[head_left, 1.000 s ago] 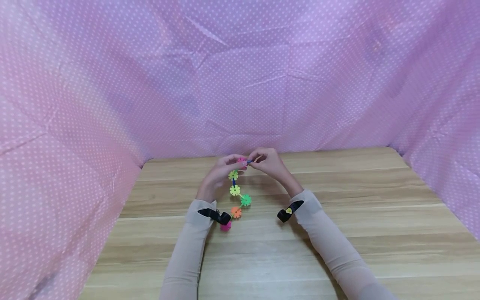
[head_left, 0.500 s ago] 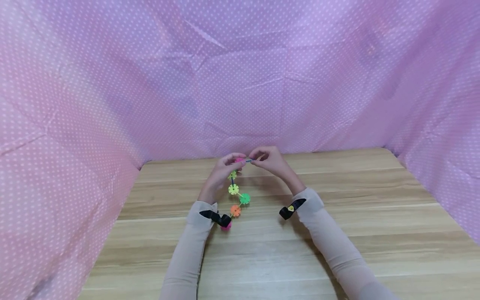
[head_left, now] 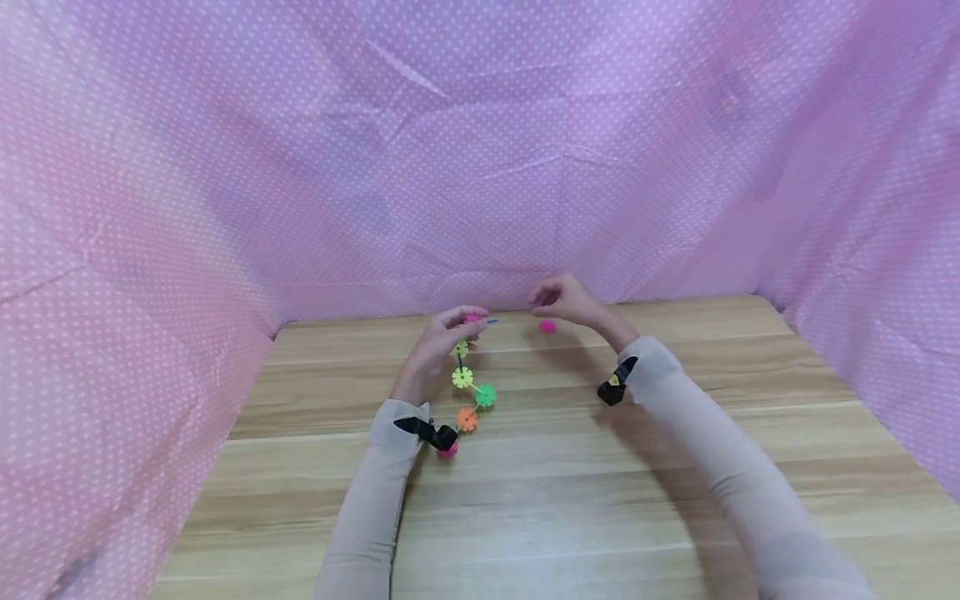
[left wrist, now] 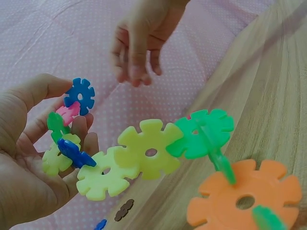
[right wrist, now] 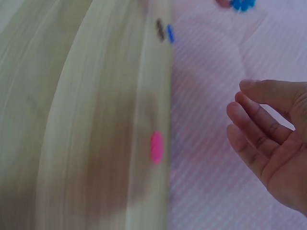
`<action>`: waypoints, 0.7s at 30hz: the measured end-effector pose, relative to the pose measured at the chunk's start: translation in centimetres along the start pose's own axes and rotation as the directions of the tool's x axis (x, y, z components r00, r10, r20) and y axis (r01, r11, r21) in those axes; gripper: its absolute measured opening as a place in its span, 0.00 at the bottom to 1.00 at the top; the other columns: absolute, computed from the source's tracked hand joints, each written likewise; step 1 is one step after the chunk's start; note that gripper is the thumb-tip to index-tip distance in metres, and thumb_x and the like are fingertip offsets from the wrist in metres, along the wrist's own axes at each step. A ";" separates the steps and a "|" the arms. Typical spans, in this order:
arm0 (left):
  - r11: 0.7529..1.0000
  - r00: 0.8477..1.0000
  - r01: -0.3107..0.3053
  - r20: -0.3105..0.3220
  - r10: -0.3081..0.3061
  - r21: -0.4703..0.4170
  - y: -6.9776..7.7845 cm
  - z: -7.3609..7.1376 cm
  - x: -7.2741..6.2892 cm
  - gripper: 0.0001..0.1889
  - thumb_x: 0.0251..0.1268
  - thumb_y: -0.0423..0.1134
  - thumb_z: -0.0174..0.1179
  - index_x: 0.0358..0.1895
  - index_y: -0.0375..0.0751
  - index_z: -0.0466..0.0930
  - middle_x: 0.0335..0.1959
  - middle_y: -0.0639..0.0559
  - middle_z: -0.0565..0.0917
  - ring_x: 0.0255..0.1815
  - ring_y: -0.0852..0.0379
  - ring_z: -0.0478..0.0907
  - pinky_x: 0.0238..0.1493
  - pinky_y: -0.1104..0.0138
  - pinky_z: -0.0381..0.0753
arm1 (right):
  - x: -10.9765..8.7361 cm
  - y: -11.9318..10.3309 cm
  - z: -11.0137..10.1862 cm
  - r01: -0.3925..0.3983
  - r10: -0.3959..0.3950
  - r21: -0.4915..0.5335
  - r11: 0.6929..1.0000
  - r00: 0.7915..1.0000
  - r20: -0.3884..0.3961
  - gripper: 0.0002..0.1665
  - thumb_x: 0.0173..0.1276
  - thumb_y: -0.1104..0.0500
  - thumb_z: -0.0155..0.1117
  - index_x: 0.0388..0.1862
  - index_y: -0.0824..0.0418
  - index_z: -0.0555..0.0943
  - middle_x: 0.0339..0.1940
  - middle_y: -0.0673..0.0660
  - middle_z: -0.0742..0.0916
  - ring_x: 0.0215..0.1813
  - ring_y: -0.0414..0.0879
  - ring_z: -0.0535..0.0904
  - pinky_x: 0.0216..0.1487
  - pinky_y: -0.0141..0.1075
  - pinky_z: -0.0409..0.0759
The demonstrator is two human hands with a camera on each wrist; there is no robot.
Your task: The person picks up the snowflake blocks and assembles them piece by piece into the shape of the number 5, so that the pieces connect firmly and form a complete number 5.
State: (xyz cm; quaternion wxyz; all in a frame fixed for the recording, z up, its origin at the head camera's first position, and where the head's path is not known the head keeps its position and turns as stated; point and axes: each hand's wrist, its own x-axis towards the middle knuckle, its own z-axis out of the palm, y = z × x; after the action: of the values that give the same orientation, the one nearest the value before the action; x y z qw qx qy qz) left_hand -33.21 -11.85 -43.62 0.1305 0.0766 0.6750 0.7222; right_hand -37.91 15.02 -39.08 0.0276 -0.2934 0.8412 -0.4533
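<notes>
My left hand (head_left: 433, 348) pinches the far end of a chain of slotted plastic snowflake discs. In the left wrist view, a blue disc (left wrist: 87, 90) stands at the fingertips, joined to a pink disc (left wrist: 68, 112). Below run a green disc (left wrist: 56, 125), several yellow ones, another green disc (left wrist: 218, 120) and an orange disc (left wrist: 225, 191). The chain curves back along the left forearm to a pink disc (head_left: 447, 451), partly hidden behind the wrist strap. My right hand (head_left: 568, 302) holds nothing, fingers loosely bent, above a loose pink disc (head_left: 547, 327) on the table.
A brown disc (right wrist: 160, 29) and a blue disc (right wrist: 171, 33) lie near the far edge of the wooden table (head_left: 675, 467). Pink dotted cloth (head_left: 480, 167) hangs behind the table and on both sides.
My right hand has let go of the blue disc at the chain's end and moved right, toward the loose pink disc. The left hand keeps holding the chain, nearly still.
</notes>
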 end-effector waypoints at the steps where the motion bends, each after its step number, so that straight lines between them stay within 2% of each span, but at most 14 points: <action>1: 1.000 1.000 -0.012 -0.002 0.012 0.012 0.0 0.0 0.0 0.17 0.68 0.42 0.68 0.57 0.44 0.82 0.41 0.56 0.80 0.45 0.50 0.75 0.53 0.56 0.79 | -0.2 0.0 -0.3 -0.004 0.004 0.001 1.000 1.000 0.020 0.12 0.61 0.79 0.67 0.44 0.84 0.80 0.42 0.80 0.86 0.43 0.68 0.84 0.44 0.28 0.85; 3: 1.000 1.000 -0.021 -0.001 0.021 0.017 0.0 -0.1 0.0 0.16 0.68 0.43 0.68 0.56 0.44 0.83 0.42 0.55 0.80 0.44 0.52 0.75 0.53 0.56 0.80 | -0.4 0.0 -0.6 -0.025 0.025 0.000 1.000 0.998 0.051 0.13 0.61 0.80 0.65 0.45 0.85 0.79 0.41 0.81 0.85 0.43 0.69 0.83 0.43 0.28 0.85; 6: 1.000 1.000 0.005 0.001 -0.005 -0.013 -0.1 0.0 0.0 0.17 0.66 0.44 0.69 0.56 0.46 0.83 0.41 0.56 0.80 0.44 0.52 0.76 0.56 0.54 0.77 | -0.4 1.8 -0.9 -0.053 0.055 -0.023 0.998 0.996 0.074 0.13 0.61 0.79 0.64 0.46 0.83 0.80 0.41 0.79 0.86 0.43 0.67 0.84 0.43 0.30 0.85; 11: 1.000 1.000 0.015 0.003 -0.015 -0.006 0.0 0.0 -0.1 0.18 0.66 0.45 0.69 0.57 0.46 0.83 0.40 0.56 0.80 0.47 0.47 0.75 0.58 0.49 0.74 | 0.3 5.4 -0.5 -0.167 0.172 -0.060 0.984 0.981 0.092 0.19 0.60 0.75 0.70 0.51 0.78 0.81 0.44 0.72 0.88 0.43 0.55 0.85 0.47 0.33 0.86; 15: 1.000 1.000 0.028 0.001 -0.028 0.013 0.0 0.0 -0.1 0.19 0.67 0.45 0.69 0.58 0.45 0.82 0.40 0.56 0.80 0.48 0.44 0.74 0.59 0.48 0.73 | 0.2 6.5 -0.2 -0.217 0.225 -0.080 0.973 0.969 0.105 0.21 0.60 0.71 0.73 0.52 0.76 0.82 0.44 0.69 0.89 0.41 0.49 0.84 0.46 0.32 0.83; 21: 0.999 1.000 0.031 0.002 -0.031 0.009 0.1 0.0 -0.2 0.23 0.67 0.44 0.68 0.62 0.40 0.79 0.40 0.57 0.80 0.44 0.50 0.75 0.56 0.52 0.74 | -0.3 6.9 0.0 -0.247 0.261 -0.118 0.962 0.958 0.122 0.19 0.62 0.70 0.72 0.52 0.73 0.83 0.40 0.64 0.87 0.39 0.44 0.78 0.40 0.29 0.79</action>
State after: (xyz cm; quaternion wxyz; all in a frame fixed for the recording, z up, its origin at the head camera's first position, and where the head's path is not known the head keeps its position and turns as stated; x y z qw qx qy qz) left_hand -33.00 -11.96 -43.48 0.1422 0.0674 0.6792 0.7169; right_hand -40.96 18.04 -44.55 0.1282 -0.2139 0.8900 -0.3817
